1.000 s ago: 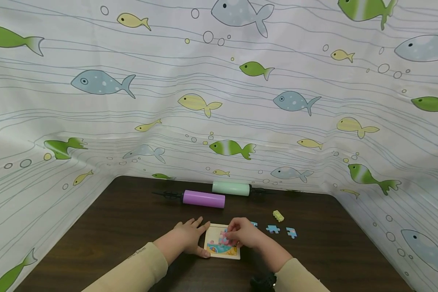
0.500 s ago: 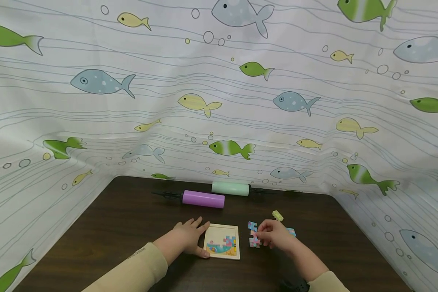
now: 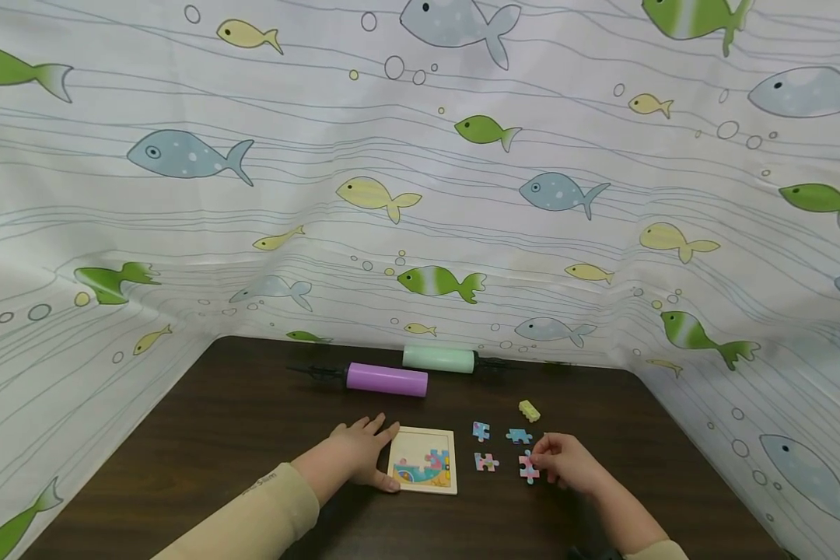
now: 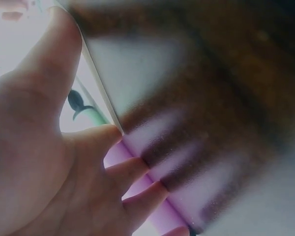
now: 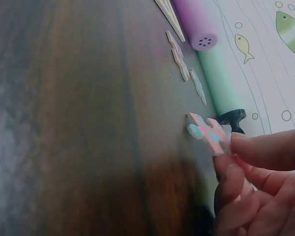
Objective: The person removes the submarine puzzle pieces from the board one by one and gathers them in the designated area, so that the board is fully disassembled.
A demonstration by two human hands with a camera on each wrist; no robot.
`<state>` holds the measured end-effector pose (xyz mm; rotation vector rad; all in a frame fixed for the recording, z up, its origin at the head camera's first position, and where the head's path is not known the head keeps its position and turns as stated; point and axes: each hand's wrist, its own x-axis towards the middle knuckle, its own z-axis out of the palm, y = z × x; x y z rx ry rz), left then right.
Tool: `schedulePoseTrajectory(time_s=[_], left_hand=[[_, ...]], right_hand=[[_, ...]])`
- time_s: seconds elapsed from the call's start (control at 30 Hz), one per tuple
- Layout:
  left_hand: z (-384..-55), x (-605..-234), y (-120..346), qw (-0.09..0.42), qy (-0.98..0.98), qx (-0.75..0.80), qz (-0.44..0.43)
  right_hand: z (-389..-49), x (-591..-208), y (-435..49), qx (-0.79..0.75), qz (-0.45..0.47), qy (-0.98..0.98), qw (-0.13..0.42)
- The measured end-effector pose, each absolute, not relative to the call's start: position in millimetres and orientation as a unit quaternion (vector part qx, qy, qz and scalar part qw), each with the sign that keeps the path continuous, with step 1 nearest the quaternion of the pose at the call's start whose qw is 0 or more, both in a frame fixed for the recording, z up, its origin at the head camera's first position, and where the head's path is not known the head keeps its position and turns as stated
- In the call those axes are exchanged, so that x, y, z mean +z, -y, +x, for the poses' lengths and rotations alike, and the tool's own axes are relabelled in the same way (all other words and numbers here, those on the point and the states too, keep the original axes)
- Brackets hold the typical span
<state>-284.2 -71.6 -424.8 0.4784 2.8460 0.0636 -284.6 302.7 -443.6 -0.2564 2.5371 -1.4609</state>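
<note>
My left hand (image 3: 355, 451) lies spread at the left side of a small wooden puzzle tray (image 3: 420, 432), thumb and index finger at its edge. In the left wrist view its fingers (image 4: 137, 206) are extended along that edge. A partly assembled sea picture (image 3: 420, 473) fills the tray's lower part. To the right, my right hand (image 3: 567, 460) pinches a pink and blue jigsaw piece (image 3: 528, 467) between thumb and fingers, close over the table. The right wrist view shows this piece (image 5: 206, 132) tilted, its near end covered by the fingertips.
Between tray and right hand lie a pink puzzle piece (image 3: 485, 462) and two blue ones (image 3: 481, 431). A yellow toy brick (image 3: 529, 411) is behind them. Purple (image 3: 386, 379) and mint (image 3: 438, 358) hand pumps lie at the back, before a fish-print cloth (image 3: 392, 155).
My right hand has moved from over the tray to the table on its right. A pink piece now lies loose beside the tray, and the hand pinches a piece further right. My left hand stays put.
</note>
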Motion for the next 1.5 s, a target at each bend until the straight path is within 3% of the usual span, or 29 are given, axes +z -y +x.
schedulePoseTrajectory(time_s=[0.3, 0.77, 1.07, 1.5], left_hand=[[-286, -428, 71, 0.127, -0.978, 0.021, 0.166], [-284, -426, 71, 0.126, -0.978, 0.017, 0.167], [-284, -426, 71, 0.123, -0.978, 0.018, 0.169], [-284, -426, 71, 0.12, -0.978, 0.01, 0.17]], right_hand=[[-289, -436, -284, -0.427, -0.043, -0.903, 0.024], [-300, -433, -217, -0.444, -0.176, -0.874, 0.086], [-304, -435, -174, -0.408, -0.201, -0.885, 0.099], [-304, -441, -160, -0.378, -0.201, -0.895, 0.122]])
